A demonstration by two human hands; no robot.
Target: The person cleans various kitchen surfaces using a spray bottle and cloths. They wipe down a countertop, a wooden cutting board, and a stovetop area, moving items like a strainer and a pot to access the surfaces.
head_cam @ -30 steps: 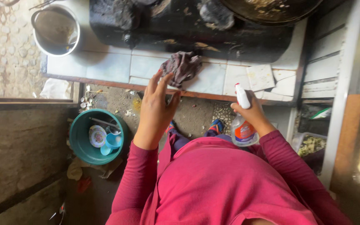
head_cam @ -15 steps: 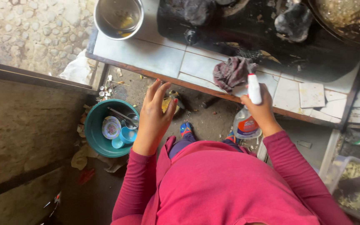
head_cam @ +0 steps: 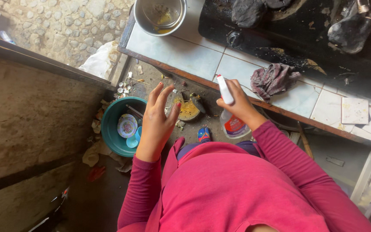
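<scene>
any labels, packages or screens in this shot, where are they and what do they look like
Spray bottle: held in the right hand below the tiled counter edge; clear body, white nozzle on top.
Label on the spray bottle: on the front of the body, a rounded patch in red, blue and white.
No signs or screens in view. The left hand is open and holds nothing, above a teal basin.

Person is wearing a magenta-pink long-sleeved top, sleeves reaching down to both wrists, left hand (head_cam: 156, 124) and right hand (head_cam: 239, 104) bare; one nail showing red polish. Blue patterned sandal (head_cam: 203, 134) is showing below.
</scene>
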